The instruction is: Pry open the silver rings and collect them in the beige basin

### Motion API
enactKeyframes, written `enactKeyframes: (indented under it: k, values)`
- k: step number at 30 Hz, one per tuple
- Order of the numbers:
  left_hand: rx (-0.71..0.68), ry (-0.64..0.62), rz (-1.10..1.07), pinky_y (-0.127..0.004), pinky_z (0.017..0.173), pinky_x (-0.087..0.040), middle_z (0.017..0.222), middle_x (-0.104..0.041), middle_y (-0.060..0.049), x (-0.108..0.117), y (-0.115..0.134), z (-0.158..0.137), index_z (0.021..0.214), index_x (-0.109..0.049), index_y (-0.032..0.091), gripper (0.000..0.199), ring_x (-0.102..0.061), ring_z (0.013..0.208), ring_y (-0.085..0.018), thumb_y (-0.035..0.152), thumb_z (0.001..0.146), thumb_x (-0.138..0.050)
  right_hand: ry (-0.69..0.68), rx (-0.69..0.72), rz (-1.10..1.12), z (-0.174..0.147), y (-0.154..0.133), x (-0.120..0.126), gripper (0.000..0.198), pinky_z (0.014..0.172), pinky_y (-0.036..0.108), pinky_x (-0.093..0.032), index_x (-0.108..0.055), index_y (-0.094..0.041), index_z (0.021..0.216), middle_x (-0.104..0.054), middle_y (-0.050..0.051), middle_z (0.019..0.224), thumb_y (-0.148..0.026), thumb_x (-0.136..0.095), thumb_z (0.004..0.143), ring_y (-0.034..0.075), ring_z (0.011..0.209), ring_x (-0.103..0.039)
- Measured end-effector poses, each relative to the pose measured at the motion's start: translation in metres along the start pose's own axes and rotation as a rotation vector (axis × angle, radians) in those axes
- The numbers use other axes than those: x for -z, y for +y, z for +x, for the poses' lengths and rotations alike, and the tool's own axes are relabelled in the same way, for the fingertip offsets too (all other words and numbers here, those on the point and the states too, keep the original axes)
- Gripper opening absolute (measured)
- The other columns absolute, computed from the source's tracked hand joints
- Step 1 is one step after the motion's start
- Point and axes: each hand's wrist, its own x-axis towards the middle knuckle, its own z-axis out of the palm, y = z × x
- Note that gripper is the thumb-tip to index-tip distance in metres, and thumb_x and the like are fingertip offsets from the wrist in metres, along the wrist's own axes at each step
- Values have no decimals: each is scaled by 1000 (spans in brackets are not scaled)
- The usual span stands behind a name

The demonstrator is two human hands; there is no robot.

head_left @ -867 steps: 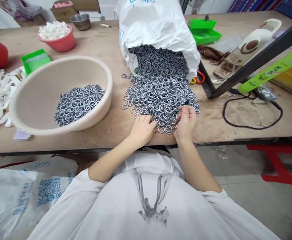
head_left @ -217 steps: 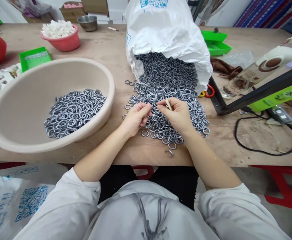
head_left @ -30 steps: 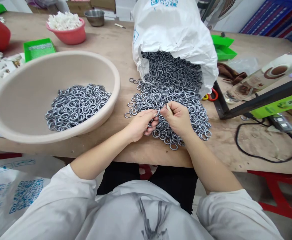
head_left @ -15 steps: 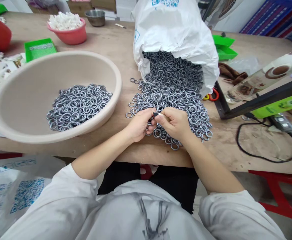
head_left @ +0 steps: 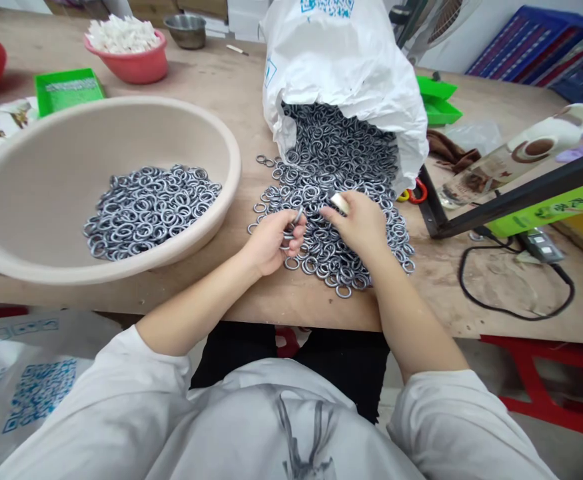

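Observation:
Several grey rings are in my left hand, whose fingers are closed; one ring stands up between thumb and forefinger. Over the heap of loose grey rings, my right hand is closed round a small tool with a pale handle and a dark end; its exact kind I cannot make out. More rings spill onto the table from the mouth of a white sack lying on its side. To the left, a large beige basin contains a pile of the same rings.
Behind the basin are a green tray, a red bowl of white pieces and a metal bowl. On the right are a black metal frame, red-handled scissors, a bottle and a black cable.
My hands have come apart: the right has moved up and right with the small tool, the left slightly left and down. A ring now shows between the left fingertips. The view has shifted slightly.

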Motion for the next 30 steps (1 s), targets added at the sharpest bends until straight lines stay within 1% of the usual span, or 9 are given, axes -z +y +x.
enactKeyframes:
  k: [4,7,12,15,18,21,24,26,30]
  values:
    - [-53,143,-76,-15,38,-35,60,-53,5,6,7,6,93,-62,16,22,-47,42,-6,12,76,-47,-114,24,-192,2,-16,-10,27,68,34,-36,-73,-20,96,-71,13,101,-45,-65,91,27,86,-61]
    - [-33,180,-78,-17,40,-42,64,-59,1,7,11,5,83,-60,15,16,-56,48,-8,14,75,-46,-94,-8,-143,4,-15,-8,19,65,32,-33,-72,-19,87,-70,10,91,-37,-65,90,24,80,-59]
    - [-12,181,6,-17,39,-40,70,-61,-1,4,5,4,75,-57,15,21,-58,51,-8,33,85,-58,-78,-58,477,-1,-4,0,31,56,28,-28,-62,-19,68,-51,-2,59,-43,-67,86,13,58,-42]
    - [-105,173,121,-13,35,-29,64,-54,5,1,-4,5,75,-53,17,27,-48,46,-4,34,81,-74,-169,-102,915,-10,-9,1,39,48,26,-25,-64,-19,75,-54,-3,61,-56,-76,76,9,50,-36]
    - [-128,153,168,-13,34,-25,59,-45,7,0,-9,5,79,-54,18,31,-40,42,-3,39,82,-76,-254,-109,1139,-18,-18,1,45,42,25,-21,-66,-20,80,-60,-3,64,-60,-82,68,6,45,-32]
    - [37,8,116,-14,34,-24,60,-43,6,0,-7,2,79,-56,16,41,-40,42,-3,55,84,-69,-299,7,1171,-22,-24,0,40,46,24,-30,-68,-21,78,-60,-3,63,-58,-83,70,7,48,-40]
    - [185,-152,49,-13,33,-23,60,-40,6,1,-4,-1,79,-54,16,44,-38,42,-3,56,83,-70,-310,144,1128,-23,-24,0,38,59,27,-42,-69,-22,74,-62,-1,70,-58,-79,75,11,61,-53]
    - [164,-171,14,-12,34,-23,61,-40,7,2,-3,-2,79,-52,16,41,-38,43,-3,51,82,-74,-256,164,1068,-24,-23,1,40,64,29,-43,-69,-22,78,-61,-1,72,-62,-76,76,13,66,-55]
    - [-3,-93,-19,-11,35,-25,63,-42,7,3,-4,-1,76,-46,18,40,-41,44,-3,45,83,-75,-97,221,797,-30,-25,8,53,59,30,-35,-61,-22,73,-49,-2,62,-73,-56,86,13,58,-43]
